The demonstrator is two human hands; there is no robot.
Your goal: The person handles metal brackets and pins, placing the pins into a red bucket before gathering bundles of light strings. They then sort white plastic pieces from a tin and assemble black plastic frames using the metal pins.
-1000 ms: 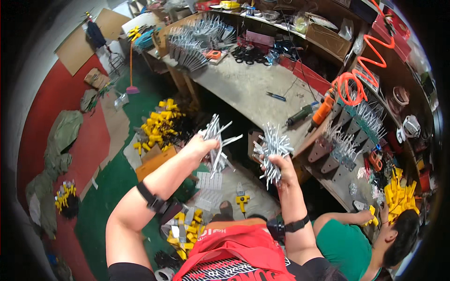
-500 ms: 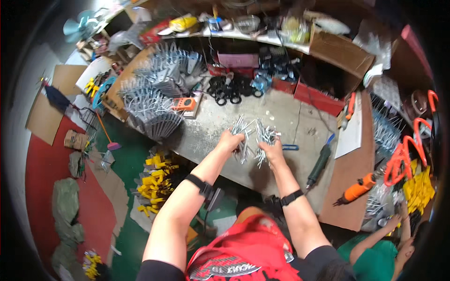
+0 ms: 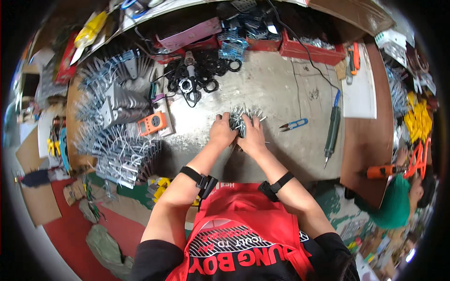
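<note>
A bunch of thin silvery metal rods (image 3: 241, 114) is gathered between my two hands at the middle of the grey worktable (image 3: 276, 89). My left hand (image 3: 222, 131) is curled against the bunch from the left. From the right, my right hand (image 3: 252, 135) closes over it, thumb inward. Rod ends stick out at several angles beyond the fingers, and the lower part of the bunch is hidden by the hands. To the right of the hands lie small blue-handled thread snips (image 3: 296, 124). A dark green electric screwdriver (image 3: 333, 131) with a blue-ended cord lies farther right.
Stacked metal brackets (image 3: 124, 110) and an orange multimeter (image 3: 152, 123) occupy the left side. Black rings (image 3: 211, 85) lie at the back, near red bins (image 3: 311, 52). Orange-handled pliers (image 3: 354, 58) rest on a white board (image 3: 360, 89). A person in green (image 3: 393, 203) is at the right.
My hands were apart, each holding a bundle of rods; now they have come together around one bunch. The view has shifted, bringing the table closer.
</note>
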